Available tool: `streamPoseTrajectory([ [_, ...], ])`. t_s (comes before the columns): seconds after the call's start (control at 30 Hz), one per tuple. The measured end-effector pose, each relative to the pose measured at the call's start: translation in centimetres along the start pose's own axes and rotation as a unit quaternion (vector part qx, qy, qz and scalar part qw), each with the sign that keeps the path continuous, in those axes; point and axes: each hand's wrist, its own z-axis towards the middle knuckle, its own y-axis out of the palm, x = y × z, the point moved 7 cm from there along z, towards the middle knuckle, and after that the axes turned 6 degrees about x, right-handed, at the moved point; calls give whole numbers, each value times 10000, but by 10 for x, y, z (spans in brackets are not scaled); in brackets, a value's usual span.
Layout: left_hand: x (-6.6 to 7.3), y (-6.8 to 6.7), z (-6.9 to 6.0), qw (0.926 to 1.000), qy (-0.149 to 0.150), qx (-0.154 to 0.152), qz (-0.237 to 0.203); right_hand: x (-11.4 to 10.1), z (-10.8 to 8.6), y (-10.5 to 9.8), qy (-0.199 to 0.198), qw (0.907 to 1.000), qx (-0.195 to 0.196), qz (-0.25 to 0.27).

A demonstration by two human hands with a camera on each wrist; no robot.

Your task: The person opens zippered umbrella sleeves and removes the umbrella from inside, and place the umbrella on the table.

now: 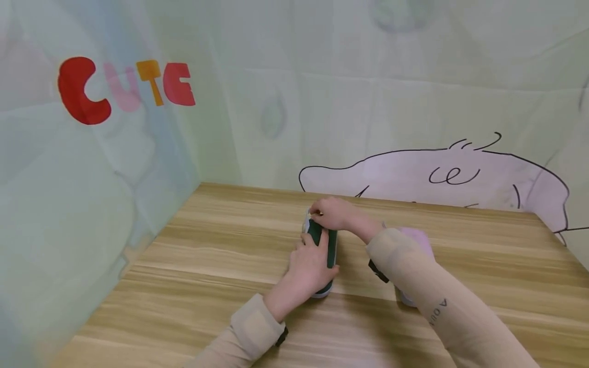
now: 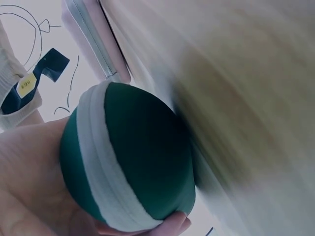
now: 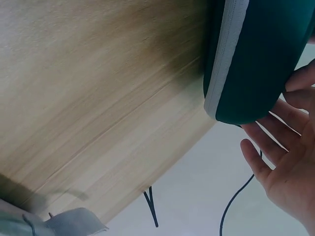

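Observation:
A long, rounded dark green zip case (image 1: 332, 245) with a pale zipper band lies on the wooden table, its length pointing away from me. My left hand (image 1: 310, 266) grips it from above, thumb on the right side and fingers over the top and left. At the far end, my right hand (image 1: 336, 213) has its thumb and forefinger pinched together at the zipper edge; a zipper pull cannot be made out. In the left wrist view, the near end of the green case (image 2: 147, 152) has its zipper closed. The right wrist view shows the other right-hand fingers (image 3: 278, 142) spread beside the case.
A pink case (image 1: 417, 239) lies to the right, partly hidden beneath my right forearm. The wooden table (image 1: 221, 235) ends at a cloth backdrop (image 1: 257, 122) with a line-drawn figure. Another cloth wall with coloured letters (image 1: 85, 92) stands on the left.

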Motion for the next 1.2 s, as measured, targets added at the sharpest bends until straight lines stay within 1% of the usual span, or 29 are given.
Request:
streamPoseTrajectory([
  [0.17,1,2,-1,10000,11,9,96,1,5,6,62,9999,-105,40],
  [0.33,1,3,-1,9998,6,71,170,0,11,8,-48,9999,-74,54],
  [0.43,1,2,-1,9998,-25,24,172,-2,13,7,-94,9999,-81,89],
  [0.77,1,1,1,9997,-56,-83,226,-3,20,10,10,9990,-420,181],
  [0.93,2,2,1,9997,-75,-63,210,-4,25,9,-167,9983,-520,211],
  [1.1,3,2,0,9997,-50,-54,216,-4,30,7,-401,9980,-479,137],
  [1.2,3,3,0,9998,-60,-55,201,-5,32,5,-465,9977,-483,47],
])
